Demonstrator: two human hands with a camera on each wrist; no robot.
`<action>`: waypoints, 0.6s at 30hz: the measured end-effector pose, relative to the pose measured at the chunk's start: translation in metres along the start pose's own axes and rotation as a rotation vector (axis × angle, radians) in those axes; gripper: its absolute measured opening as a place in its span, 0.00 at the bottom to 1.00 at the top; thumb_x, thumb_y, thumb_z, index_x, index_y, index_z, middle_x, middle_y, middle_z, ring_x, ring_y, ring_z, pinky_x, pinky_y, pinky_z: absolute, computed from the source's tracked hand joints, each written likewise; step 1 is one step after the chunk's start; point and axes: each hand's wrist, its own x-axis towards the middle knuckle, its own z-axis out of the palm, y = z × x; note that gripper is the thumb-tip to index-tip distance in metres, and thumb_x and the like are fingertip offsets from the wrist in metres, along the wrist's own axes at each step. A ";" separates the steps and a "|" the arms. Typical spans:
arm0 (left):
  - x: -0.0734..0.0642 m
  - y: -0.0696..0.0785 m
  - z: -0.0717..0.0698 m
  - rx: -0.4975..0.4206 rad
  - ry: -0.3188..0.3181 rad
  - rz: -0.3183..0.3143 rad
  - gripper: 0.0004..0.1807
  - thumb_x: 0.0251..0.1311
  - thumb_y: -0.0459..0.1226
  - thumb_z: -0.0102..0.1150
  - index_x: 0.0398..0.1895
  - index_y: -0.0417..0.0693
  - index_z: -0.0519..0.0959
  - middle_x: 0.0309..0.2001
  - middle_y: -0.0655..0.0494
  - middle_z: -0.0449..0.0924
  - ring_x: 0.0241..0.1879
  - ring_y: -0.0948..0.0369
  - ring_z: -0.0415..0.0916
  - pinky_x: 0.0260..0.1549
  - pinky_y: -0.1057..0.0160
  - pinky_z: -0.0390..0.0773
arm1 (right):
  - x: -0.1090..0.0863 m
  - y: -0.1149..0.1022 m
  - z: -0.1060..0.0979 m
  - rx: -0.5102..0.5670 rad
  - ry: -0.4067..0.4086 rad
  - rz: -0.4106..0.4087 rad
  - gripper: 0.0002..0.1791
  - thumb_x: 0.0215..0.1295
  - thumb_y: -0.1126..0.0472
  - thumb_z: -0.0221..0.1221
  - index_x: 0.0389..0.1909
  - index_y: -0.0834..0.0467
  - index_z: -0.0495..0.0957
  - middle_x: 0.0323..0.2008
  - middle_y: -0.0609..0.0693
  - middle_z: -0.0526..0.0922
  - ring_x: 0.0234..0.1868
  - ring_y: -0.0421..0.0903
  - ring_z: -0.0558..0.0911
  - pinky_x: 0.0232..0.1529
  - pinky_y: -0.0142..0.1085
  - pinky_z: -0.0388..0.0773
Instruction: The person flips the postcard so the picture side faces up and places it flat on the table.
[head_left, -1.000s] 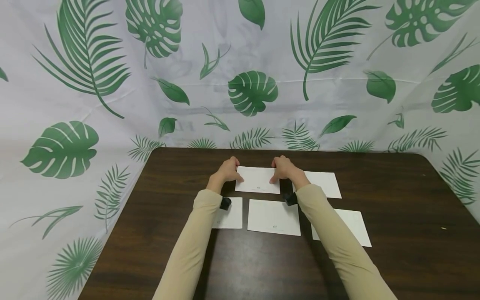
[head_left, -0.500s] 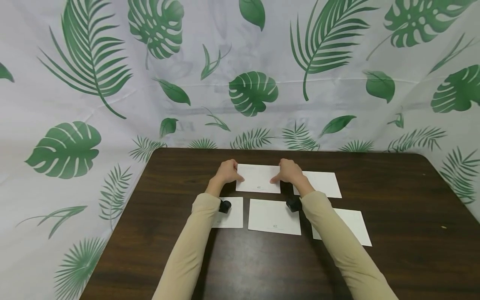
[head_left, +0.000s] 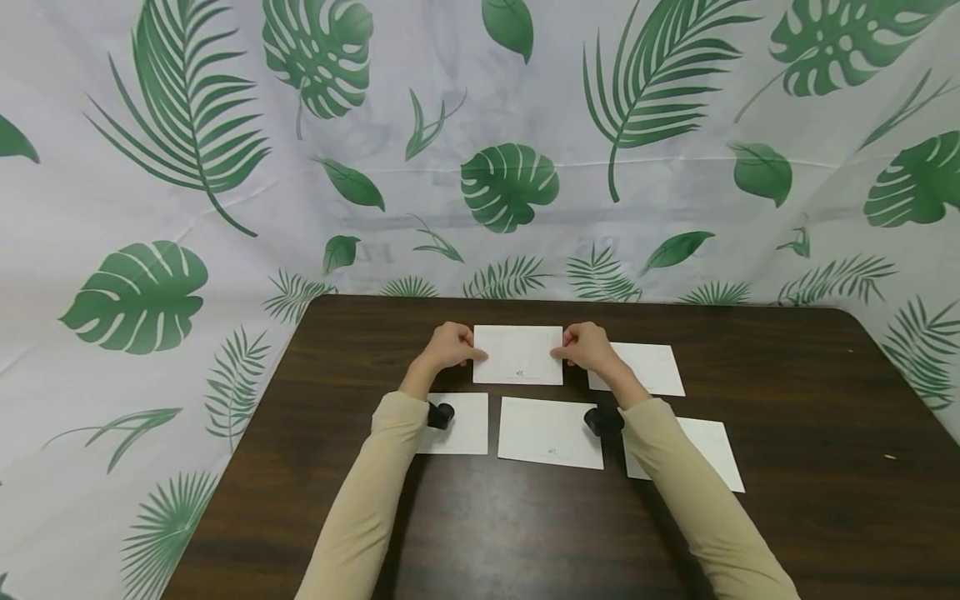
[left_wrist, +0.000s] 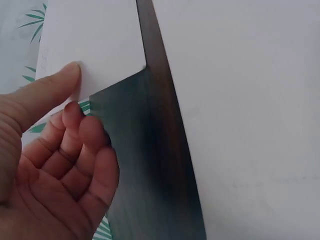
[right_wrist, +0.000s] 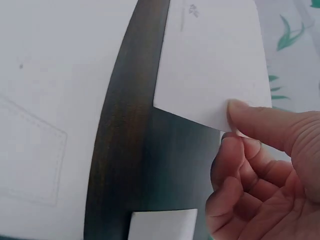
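While its left edge is pinched between the thumb and curled fingers of the left hand [head_left: 447, 346], the white card [head_left: 517, 354] is pinched likewise at its right edge by the right hand [head_left: 588, 346]. It is held over the far part of the dark table [head_left: 480, 533]. To its right, a second card [head_left: 654, 367] is partly covered by the right hand and wrist. Nearer, a row is formed by a left card [head_left: 468, 429], a middle card [head_left: 551, 433] and a right card [head_left: 716, 454], the last partly hidden by the right sleeve [head_left: 697, 492]. Behind the table, a leaf-patterned cloth [head_left: 420, 200] is hung.
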 end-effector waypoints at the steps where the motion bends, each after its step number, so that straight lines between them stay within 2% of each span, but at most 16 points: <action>1: 0.000 -0.001 -0.001 -0.024 -0.006 0.003 0.13 0.49 0.34 0.68 0.18 0.43 0.72 0.12 0.55 0.70 0.13 0.63 0.69 0.17 0.68 0.65 | -0.001 -0.001 -0.001 0.015 -0.004 -0.012 0.11 0.56 0.63 0.65 0.23 0.62 0.72 0.17 0.51 0.76 0.19 0.44 0.78 0.26 0.34 0.71; 10: -0.007 -0.006 -0.009 -0.171 -0.047 0.024 0.06 0.54 0.32 0.64 0.25 0.38 0.78 0.19 0.52 0.78 0.20 0.60 0.77 0.24 0.66 0.76 | -0.012 0.000 -0.007 0.136 -0.067 -0.070 0.07 0.60 0.68 0.60 0.30 0.65 0.71 0.21 0.51 0.80 0.21 0.43 0.82 0.22 0.31 0.74; 13: -0.009 -0.006 -0.012 -0.222 -0.056 0.045 0.05 0.54 0.31 0.64 0.26 0.37 0.79 0.22 0.49 0.81 0.22 0.58 0.79 0.27 0.60 0.80 | -0.016 -0.002 -0.009 0.198 -0.076 -0.080 0.06 0.60 0.70 0.59 0.30 0.66 0.71 0.23 0.53 0.82 0.24 0.44 0.83 0.25 0.32 0.78; 18: -0.011 -0.005 -0.017 -0.299 -0.033 0.060 0.05 0.55 0.30 0.63 0.29 0.34 0.80 0.27 0.46 0.83 0.29 0.55 0.81 0.35 0.53 0.80 | -0.023 -0.004 -0.013 0.257 -0.061 -0.121 0.06 0.59 0.70 0.61 0.31 0.68 0.73 0.29 0.58 0.84 0.32 0.48 0.85 0.33 0.36 0.81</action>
